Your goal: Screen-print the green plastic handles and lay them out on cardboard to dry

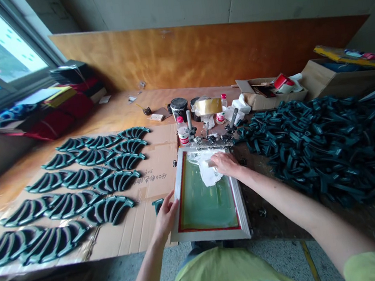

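Note:
A screen-printing frame [240,198] with silver metal edges and a green mesh lies in front of me. White ink [210,177] is spread over the mesh's upper part. My right hand [226,164] is closed around a small pale squeegee [208,163], largely hidden by ink and fingers, at the ink. At the frame's left edge, my left hand [167,214] has curled fingers around a dark green plastic part [158,204]; most of its grip is hidden. The frame's far end meets a metal hinge clamp [205,143].
Rows of curved dark green parts [67,201] lie on cardboard [133,227] at left. A big heap of similar parts [321,149] covers the right side. Behind the frame stand red-capped bottles [182,132], a black tub [179,108] and an open cardboard box [265,97].

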`<state>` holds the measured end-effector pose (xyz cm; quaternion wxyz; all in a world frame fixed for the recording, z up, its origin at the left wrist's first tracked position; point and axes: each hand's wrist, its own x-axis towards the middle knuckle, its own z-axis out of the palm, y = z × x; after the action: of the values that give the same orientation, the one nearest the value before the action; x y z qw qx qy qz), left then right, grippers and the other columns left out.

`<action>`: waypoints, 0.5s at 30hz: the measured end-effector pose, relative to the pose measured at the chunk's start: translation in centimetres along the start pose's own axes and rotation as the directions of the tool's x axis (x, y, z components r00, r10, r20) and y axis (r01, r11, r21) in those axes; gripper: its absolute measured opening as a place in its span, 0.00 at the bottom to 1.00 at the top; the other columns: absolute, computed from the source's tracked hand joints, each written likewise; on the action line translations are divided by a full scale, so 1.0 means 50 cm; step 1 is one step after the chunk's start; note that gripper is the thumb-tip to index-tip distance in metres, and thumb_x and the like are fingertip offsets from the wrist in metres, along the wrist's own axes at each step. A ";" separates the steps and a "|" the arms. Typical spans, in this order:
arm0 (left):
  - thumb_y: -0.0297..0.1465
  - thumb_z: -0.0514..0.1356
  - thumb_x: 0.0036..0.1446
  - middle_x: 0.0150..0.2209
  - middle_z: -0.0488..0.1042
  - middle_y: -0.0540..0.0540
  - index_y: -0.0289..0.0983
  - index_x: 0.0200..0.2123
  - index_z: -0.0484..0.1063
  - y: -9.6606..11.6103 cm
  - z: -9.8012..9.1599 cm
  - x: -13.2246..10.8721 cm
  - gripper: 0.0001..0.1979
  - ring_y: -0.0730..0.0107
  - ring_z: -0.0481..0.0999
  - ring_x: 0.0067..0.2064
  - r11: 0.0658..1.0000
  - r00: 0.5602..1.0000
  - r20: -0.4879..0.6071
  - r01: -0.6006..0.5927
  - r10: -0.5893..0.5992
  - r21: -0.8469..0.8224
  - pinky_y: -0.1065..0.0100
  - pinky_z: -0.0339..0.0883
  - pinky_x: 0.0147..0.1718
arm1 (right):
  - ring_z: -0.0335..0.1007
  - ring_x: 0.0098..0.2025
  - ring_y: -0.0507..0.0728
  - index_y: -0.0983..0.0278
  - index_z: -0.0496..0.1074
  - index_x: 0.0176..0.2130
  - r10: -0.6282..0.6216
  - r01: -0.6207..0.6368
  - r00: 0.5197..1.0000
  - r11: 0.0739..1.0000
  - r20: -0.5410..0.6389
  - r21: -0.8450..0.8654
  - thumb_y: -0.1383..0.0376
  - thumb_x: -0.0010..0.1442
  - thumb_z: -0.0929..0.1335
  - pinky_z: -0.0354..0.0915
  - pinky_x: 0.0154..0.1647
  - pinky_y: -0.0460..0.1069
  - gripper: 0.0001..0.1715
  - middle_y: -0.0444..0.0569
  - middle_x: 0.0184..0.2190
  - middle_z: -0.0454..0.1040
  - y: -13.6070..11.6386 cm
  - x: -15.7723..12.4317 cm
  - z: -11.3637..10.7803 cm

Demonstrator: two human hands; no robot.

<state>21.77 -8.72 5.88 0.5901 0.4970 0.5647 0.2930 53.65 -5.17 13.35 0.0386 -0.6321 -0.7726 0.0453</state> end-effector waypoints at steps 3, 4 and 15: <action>0.53 0.60 0.51 0.30 0.74 0.50 0.36 0.61 0.64 0.000 0.002 -0.003 0.40 0.68 0.73 0.30 1.000 1.000 -0.007 0.021 -0.021 -0.014 0.69 0.66 0.29 | 0.70 0.41 0.57 0.65 0.75 0.38 -0.190 0.189 0.981 0.982 0.040 0.025 0.78 0.54 0.64 0.63 0.40 0.48 0.16 0.51 0.37 0.77 0.007 -0.054 -0.012; 0.53 0.60 0.51 0.31 0.75 0.49 0.36 0.61 0.64 -0.001 0.003 -0.003 0.40 0.67 0.74 0.31 1.000 1.000 -0.011 0.022 -0.022 -0.013 0.69 0.66 0.29 | 0.70 0.41 0.57 0.65 0.75 0.38 -0.247 0.246 0.967 0.969 0.053 0.038 0.79 0.52 0.64 0.63 0.40 0.48 0.17 0.51 0.37 0.77 0.012 -0.065 -0.021; 0.53 0.62 0.49 0.31 0.77 0.49 0.36 0.57 0.67 0.012 0.002 -0.011 0.37 0.67 0.75 0.30 0.998 1.000 -0.022 0.015 -0.016 -0.055 0.69 0.67 0.28 | 0.68 0.44 0.59 0.67 0.76 0.40 -0.229 0.244 0.958 0.967 -0.171 0.073 0.79 0.55 0.63 0.62 0.45 0.52 0.18 0.54 0.39 0.78 -0.014 -0.072 0.018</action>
<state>21.86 -9.06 6.63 0.5995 0.4730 0.5669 0.3091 53.56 -8.88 12.56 0.1353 -0.5344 -0.8339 0.0250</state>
